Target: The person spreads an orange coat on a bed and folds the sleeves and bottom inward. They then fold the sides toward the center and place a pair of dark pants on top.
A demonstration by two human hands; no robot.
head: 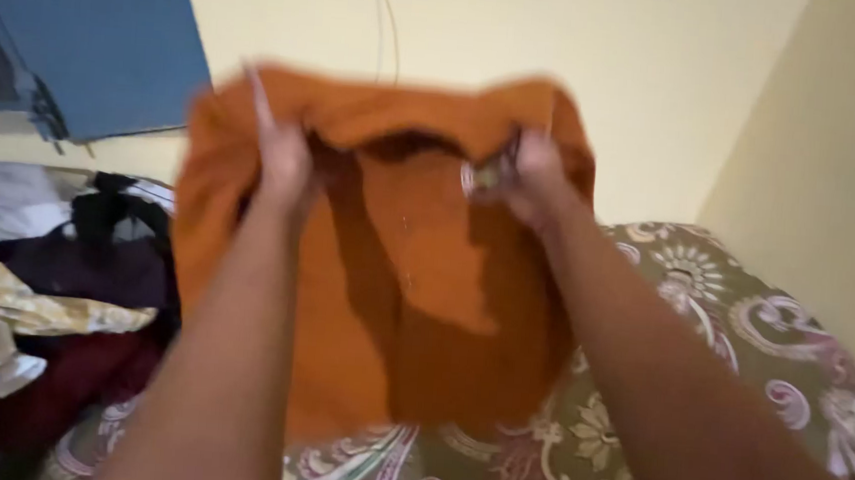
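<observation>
An orange garment (423, 300) hangs in the air in front of me, blurred by motion. My left hand (284, 165) grips its upper edge on the left, fingers closed on the cloth. My right hand (530, 177) grips the upper edge on the right, near a small pale tag. Between the two hands the neck opening gapes dark. The lower part of the garment drapes down toward the bed and hides part of it.
A bed with a brown floral cover (743, 322) lies below and to the right. A heap of mixed clothes (53, 294) sits on the left. A yellow wall (601, 52) stands behind, a blue shutter (101, 37) at upper left.
</observation>
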